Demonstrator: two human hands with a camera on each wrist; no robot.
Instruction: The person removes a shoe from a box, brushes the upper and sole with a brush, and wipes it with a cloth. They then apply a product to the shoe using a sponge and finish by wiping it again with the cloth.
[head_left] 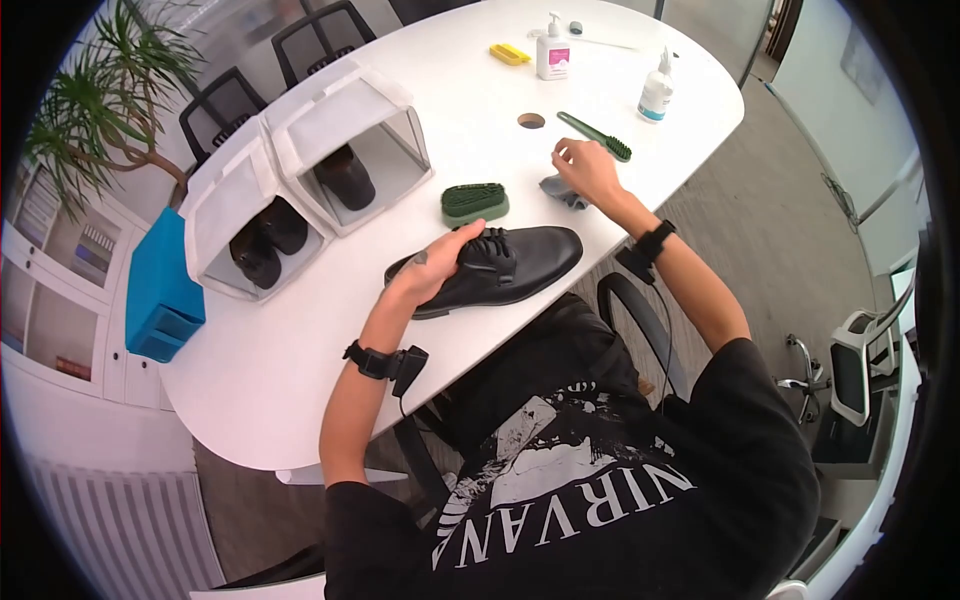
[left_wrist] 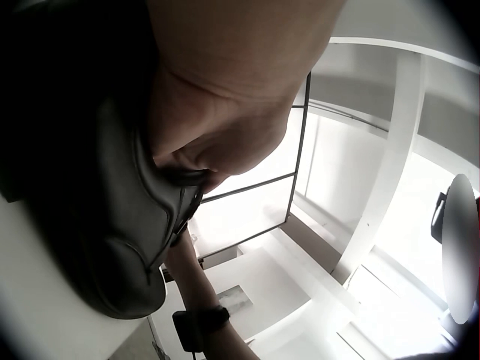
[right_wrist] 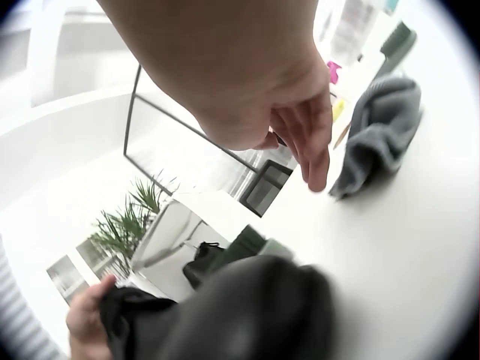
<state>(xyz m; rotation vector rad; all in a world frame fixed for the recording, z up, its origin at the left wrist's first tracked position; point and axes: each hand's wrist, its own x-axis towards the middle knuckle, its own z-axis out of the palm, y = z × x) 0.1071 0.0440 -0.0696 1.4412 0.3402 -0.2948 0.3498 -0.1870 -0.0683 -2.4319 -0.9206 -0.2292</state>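
Note:
A black lace-up dress shoe (head_left: pixel 525 262) lies sideways near the table's front edge, toe to the right. My left hand (head_left: pixel 432 270) grips it around the ankle opening, fingers reaching to the laces; in the left wrist view the fingers (left_wrist: pixel 217 154) curl over the collar. To the right, my right hand (head_left: pixel 592 170) hovers by a crumpled grey cloth (head_left: pixel 563 192). Its fingers hang loosely bent with nothing between them, and the right wrist view has the cloth (right_wrist: pixel 384 131) lying beside them on the tabletop.
Behind the shoe sits a green-backed brush (head_left: pixel 474 205). A long-handled green brush (head_left: pixel 597 137) lies past the right hand. Two shoe boxes (head_left: pixel 345 105) holding dark shoes stand left. Farther back are a yellow brush (head_left: pixel 509 54), a pump bottle (head_left: pixel 552 52) and a spray bottle (head_left: pixel 656 92).

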